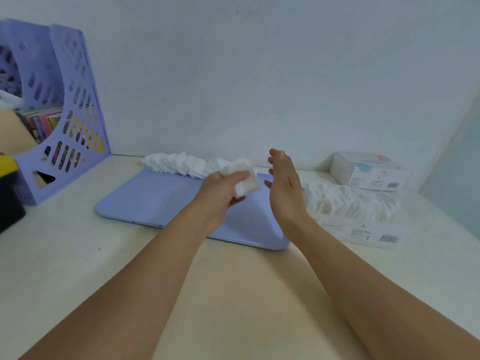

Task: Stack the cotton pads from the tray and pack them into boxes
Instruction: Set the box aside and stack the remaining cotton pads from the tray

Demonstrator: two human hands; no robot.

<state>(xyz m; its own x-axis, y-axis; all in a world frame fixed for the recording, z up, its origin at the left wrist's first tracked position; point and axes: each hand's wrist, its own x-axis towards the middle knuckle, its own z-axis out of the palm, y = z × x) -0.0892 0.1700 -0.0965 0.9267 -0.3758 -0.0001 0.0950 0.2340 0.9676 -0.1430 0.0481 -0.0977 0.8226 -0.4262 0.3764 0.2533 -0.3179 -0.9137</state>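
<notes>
A lilac tray lies flat on the pale table. Along its far edge runs a row of white cotton pads. My left hand is above the tray and grips a small stack of pads. My right hand is held open just to the right of that stack, palm facing left, fingers straight, holding nothing. To the right of the tray stands an open clear box holding several pads on edge. Behind it lies a closed box of pads.
A lilac perforated file holder with books stands at the back left by the wall. A black and yellow object sits at the left edge. A white wall rises just behind the tray.
</notes>
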